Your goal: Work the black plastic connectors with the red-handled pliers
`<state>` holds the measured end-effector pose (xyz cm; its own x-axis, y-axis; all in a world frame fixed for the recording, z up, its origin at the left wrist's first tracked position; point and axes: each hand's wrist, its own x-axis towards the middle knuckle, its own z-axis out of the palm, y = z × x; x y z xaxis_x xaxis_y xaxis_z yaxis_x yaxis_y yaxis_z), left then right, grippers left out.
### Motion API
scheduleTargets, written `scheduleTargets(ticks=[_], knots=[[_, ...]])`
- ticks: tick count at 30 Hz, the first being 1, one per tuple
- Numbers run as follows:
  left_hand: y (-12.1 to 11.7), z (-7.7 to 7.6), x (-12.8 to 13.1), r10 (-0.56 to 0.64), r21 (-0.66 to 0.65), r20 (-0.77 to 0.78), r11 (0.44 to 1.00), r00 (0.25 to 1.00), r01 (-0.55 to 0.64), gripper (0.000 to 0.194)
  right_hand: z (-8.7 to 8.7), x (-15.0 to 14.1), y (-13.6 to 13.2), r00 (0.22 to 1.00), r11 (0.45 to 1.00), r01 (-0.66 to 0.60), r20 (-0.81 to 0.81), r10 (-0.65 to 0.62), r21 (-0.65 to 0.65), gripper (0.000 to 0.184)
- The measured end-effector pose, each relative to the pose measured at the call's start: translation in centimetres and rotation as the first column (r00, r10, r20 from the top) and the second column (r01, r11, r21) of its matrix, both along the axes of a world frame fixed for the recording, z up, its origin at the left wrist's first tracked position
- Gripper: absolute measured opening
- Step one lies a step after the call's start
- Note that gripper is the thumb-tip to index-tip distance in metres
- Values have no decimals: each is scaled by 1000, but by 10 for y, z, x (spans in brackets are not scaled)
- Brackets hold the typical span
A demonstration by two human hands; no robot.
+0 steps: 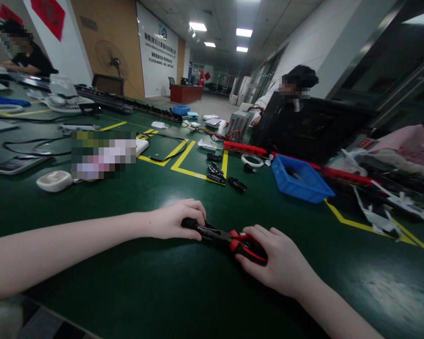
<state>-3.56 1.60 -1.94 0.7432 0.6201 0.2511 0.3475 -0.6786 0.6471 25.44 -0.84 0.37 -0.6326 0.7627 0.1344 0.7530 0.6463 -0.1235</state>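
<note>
While left hand (171, 219) pinches piece (190, 223), right hand (279, 256) grips pliers (224, 239) (tapered, metal-nosed)

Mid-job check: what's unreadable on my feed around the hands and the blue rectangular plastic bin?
Head view:
- Small black part: partly covered by the left hand; its contact with the pliers too small and dark to tell.
- Red-and-black metal pliers: partly hidden by the right hand.
- Dark contents of the blue bin: too blurred to identify.

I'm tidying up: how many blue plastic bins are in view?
2: an open blue plastic bin beyond the right hand; a smaller-looking blue bin farther back, left of centre. Others may be hidden.
</note>
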Motion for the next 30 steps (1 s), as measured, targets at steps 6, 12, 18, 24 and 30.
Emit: scheduleTargets(ticks=[6,12,18,24,30], knots=[[0,-1,0,6,-6,-13,1000,1000,-6,16,3,0,-2,1000,1000,7,14,-7,-18,35],[-1,1,0,14,-20,-22,1000,1000,-14,16,5,8,2,998,997,-36,47,33,63,37],[-1,1,0,14,-17,-19,1000,1000,-14,16,6,10,1,997,994,-50,63,44,102,36],[-1,3,0,15,-7,-38,1000,999,-16,15,9,12,1,995,991,-67,78,58,117,35],[-2,3,0,13,-11,-33,1000,999,-13,15,6,14,2,994,991,-63,92,52,119,36]])
